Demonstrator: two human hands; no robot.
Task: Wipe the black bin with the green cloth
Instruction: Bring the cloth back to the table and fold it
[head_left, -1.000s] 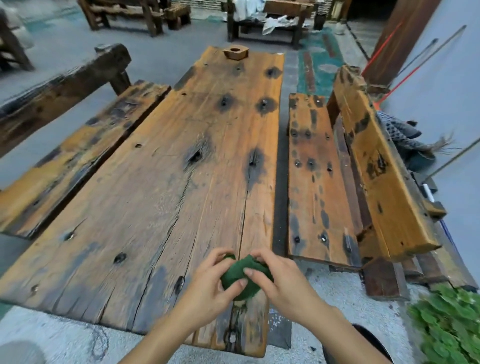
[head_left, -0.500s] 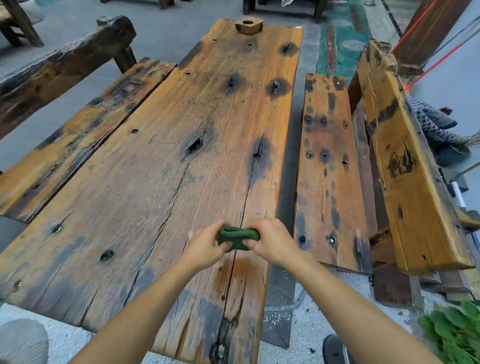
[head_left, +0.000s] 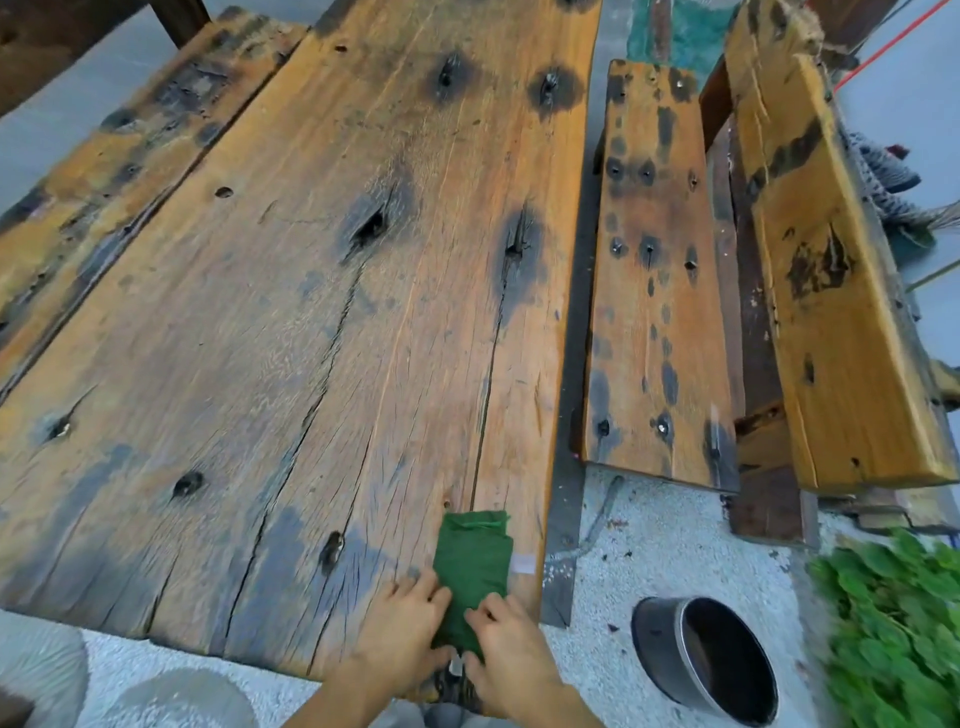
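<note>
Weathered wooden planks are forming the counter (head_left: 322, 322), full of dark knots and long cracks, and it is filling most of the view. Near its edge at about 6 o'clock, the green cloth (head_left: 471, 564) is lying flat on the wood, folded into a narrow strip that is pointing toward 12 o'clock. Both hands are resting on the near end of the strip. The left hand (head_left: 402, 631) is lying on the left side of the cloth with its fingers (head_left: 421, 590) stretched out and pressing down, not curled around anything. The right hand (head_left: 511, 649) is doing the same on the right side, fingers loosely extended onto the fabric. The black bin (head_left: 711, 662) is lying tilted on the pale gravel floor at about 4 o'clock, well apart from the cloth, with its round mouth facing up. Green leaves (head_left: 898, 629) are growing just beside it at the right.
</note>
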